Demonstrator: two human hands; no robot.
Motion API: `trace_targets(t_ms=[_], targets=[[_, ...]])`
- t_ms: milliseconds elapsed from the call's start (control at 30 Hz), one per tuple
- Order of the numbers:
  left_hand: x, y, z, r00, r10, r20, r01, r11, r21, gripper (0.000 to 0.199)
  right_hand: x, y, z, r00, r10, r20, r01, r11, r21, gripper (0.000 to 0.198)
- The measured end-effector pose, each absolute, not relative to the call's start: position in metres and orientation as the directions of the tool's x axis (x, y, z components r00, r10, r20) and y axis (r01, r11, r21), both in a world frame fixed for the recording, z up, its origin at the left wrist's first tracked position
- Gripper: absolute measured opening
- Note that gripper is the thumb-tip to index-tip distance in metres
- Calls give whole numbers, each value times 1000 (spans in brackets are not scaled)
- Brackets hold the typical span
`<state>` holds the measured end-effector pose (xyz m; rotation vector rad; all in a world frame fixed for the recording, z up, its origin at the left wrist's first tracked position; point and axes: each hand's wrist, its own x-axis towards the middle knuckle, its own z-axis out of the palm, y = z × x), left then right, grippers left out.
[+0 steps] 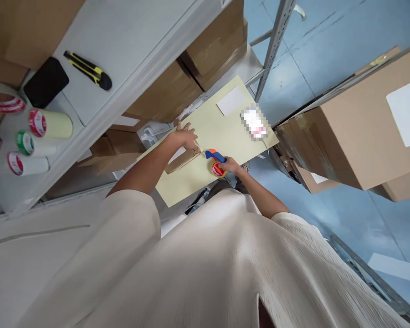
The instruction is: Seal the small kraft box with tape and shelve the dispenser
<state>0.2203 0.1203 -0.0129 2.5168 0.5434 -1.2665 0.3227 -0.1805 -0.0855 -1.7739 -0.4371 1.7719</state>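
The left hand [185, 136] is pressing down flat on a small cardboard box [181, 160], fingers spread and laid over its top, pinning it to the pale yellow board [225, 132] that is serving as the work surface. That looks like bracing, keeping the light box from sliding. The right hand [229, 165] is curling closed around a tape dispenser [216, 161], blue handle and orange-red roll, with its nose meeting the box's near end; how tightly the fingers are wrapping, I cannot tell at this size. The box is lying near the board's front-left edge, its long axis running along that edge, from the lower left up toward the dispenser. The dispenser's handle is pointing back at the box, in line with that axis, which suits a pull along the seam. Toward the far corner of the board a white paper sheet [231, 100] is lying flat. Up on the grey shelf [130, 50] a yellow-and-black utility knife [88, 69] and several tape rolls [49, 123] are sitting near its left end, well apart from the hands.
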Motion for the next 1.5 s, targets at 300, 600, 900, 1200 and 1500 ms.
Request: trace_targets(t_ms=[300,600,900,1200,1500], targets=[[152,92,1,817,133,-561,297,-931,211,86,325,-178,-70,86,550,-830,-246,-796,-553,25],[173,61,-28,794,572,-206,607,-723,331,76,304,-159,-73,110,529,-842,-459,-724,-515,27],[213,71,-53,463,874,-148,841,-381,384,58,297,-179,-65,146,539,-830,-347,-757,-553,29],[206,95,-29,504,850,-150,816,-413,405,72,316,-205,-62,103,537,-837,-425,-737,-525,37],[149,54,-7,949,104,-296,243,-842,482,86,314,-203,-56,91,517,-851,-503,-714,-487,37]])
